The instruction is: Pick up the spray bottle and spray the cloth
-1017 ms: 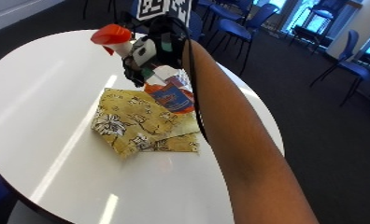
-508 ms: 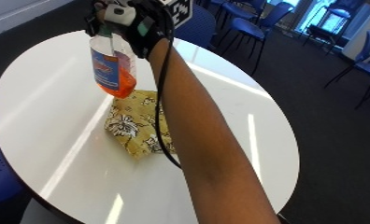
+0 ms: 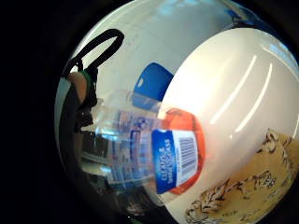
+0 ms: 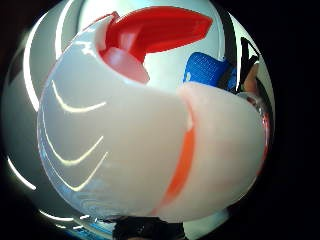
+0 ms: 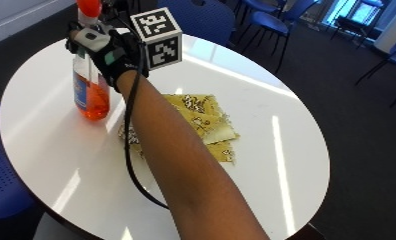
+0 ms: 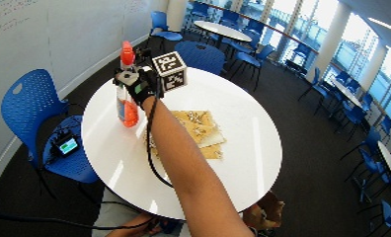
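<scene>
Above the white table (image 5: 264, 120), the right hand (image 5: 111, 52) grips an upright clear spray bottle (image 5: 90, 90), orange liquid low, red trigger, beside the patterned cloth (image 5: 201, 122).

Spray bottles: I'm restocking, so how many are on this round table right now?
1. The spray bottle is upright over the white table, gripped by the gloved right hand, beside the yellow cloth. The arm may hide something.

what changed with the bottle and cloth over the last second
The gloved right hand has kept hold of the spray bottle throughout. A second ago the bottle was tilted low over the cloth; it has since been lifted and turned upright, and is now held beside the cloth, over the white table. The outside camera also shifted. The cloth stays folded in the same spot on the table.
</scene>
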Action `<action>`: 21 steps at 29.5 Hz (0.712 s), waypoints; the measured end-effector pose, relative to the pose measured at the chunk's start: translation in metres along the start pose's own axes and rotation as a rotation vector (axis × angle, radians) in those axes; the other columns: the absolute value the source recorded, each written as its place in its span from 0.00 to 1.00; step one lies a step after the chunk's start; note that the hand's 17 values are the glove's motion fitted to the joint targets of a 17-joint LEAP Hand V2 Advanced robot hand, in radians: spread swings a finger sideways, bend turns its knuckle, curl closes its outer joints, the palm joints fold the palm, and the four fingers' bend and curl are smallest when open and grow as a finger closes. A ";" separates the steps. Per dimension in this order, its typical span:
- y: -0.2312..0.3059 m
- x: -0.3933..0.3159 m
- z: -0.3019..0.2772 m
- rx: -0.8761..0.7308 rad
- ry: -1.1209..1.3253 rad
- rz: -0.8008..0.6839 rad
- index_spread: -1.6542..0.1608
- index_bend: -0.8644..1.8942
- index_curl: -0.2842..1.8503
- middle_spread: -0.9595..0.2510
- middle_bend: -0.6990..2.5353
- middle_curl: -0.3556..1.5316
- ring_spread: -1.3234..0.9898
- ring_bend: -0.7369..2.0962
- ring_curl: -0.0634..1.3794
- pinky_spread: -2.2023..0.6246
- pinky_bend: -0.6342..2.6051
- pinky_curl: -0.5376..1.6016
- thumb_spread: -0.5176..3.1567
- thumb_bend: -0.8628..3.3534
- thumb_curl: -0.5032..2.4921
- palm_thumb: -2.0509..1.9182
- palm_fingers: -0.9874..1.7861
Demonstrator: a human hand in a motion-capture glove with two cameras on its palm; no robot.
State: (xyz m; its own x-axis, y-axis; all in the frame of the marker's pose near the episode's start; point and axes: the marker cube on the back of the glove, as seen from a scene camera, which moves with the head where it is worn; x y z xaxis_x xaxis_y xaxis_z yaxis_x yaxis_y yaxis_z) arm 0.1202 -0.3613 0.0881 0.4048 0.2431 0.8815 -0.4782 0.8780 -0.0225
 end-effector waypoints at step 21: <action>0.003 -0.005 0.008 0.024 0.048 0.009 0.74 0.42 0.40 0.63 0.39 0.46 0.48 0.41 0.36 0.70 0.26 0.43 0.23 0.20 0.45 0.76 0.82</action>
State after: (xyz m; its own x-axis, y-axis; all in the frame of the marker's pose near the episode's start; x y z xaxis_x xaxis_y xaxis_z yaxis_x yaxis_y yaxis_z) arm 0.1101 -0.3634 0.0876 0.4374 0.2709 0.8575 -0.5004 0.8656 -0.0182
